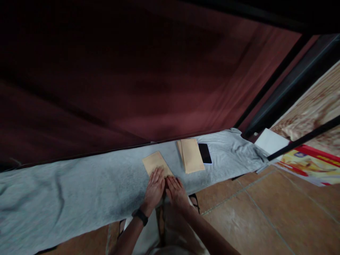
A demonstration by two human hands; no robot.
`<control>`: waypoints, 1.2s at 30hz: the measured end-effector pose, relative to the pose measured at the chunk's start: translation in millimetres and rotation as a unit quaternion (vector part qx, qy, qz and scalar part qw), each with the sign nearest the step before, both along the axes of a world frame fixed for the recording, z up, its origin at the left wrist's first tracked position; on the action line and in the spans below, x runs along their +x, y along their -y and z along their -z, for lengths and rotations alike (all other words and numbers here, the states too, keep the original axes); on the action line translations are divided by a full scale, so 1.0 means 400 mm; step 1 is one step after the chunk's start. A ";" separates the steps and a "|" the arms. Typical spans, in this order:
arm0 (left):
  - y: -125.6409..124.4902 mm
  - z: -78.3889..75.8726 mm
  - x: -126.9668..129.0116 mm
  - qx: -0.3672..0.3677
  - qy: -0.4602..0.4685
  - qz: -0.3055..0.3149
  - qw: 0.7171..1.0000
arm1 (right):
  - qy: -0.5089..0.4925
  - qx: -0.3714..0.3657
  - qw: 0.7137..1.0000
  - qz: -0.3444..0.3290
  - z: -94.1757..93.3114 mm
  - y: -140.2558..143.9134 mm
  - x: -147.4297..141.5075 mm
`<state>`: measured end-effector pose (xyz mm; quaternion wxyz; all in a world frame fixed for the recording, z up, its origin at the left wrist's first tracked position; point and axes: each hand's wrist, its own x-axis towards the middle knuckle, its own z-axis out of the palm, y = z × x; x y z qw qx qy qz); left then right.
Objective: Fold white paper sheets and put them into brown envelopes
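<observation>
Fingers of both hands, left hand (pixel 154 187) and right hand (pixel 175 189), lie flat and unclenched, pressing the tan paper envelope (pixel 155 163) onto the grey cloth (pixel 79 187); even pressure would likely keep it flat.

Both hands (pixel 164 187) on envelope (pixel 156 163) on cloth (pixel 79 184), envelope stack (pixel 191 155) right of it, phone (pixel 205 153) beside stack.

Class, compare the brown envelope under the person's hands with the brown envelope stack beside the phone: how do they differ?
The single envelope lies under both the left hand and the right hand; the envelope stack lies untouched. The single envelope is one piece; the envelope stack shows offset layers. The envelope stack lies next to the phone; the single envelope lies apart. Both are tan and flat on the grey cloth.
</observation>
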<state>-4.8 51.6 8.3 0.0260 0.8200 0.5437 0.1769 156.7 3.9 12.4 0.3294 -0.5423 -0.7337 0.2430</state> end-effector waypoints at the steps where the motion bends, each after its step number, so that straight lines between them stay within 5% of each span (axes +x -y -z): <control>1: -0.018 -0.005 0.008 0.002 -0.010 0.000 1.000 | 0.078 0.053 0.996 -0.009 0.009 0.006 -0.002; 6: -0.117 -0.004 0.025 -0.010 -0.059 -0.024 0.998 | 0.253 0.148 0.956 0.001 0.033 0.030 -0.004; 20: -0.254 -0.005 -0.099 -0.037 -0.057 -0.128 0.989 | 0.272 0.149 0.950 0.039 0.033 0.053 -0.013; 26: -0.184 -0.014 -0.083 -0.020 -0.070 -0.176 0.982 | 0.248 0.156 0.953 0.076 0.036 0.064 -0.019; 32: -0.043 -0.003 0.002 -0.043 -0.090 -0.025 0.995 | 0.240 0.145 0.957 0.065 0.039 0.064 -0.019; 36: -0.048 0.001 0.011 -0.036 -0.086 0.022 0.995 | 0.242 0.127 0.960 0.060 0.033 0.061 -0.016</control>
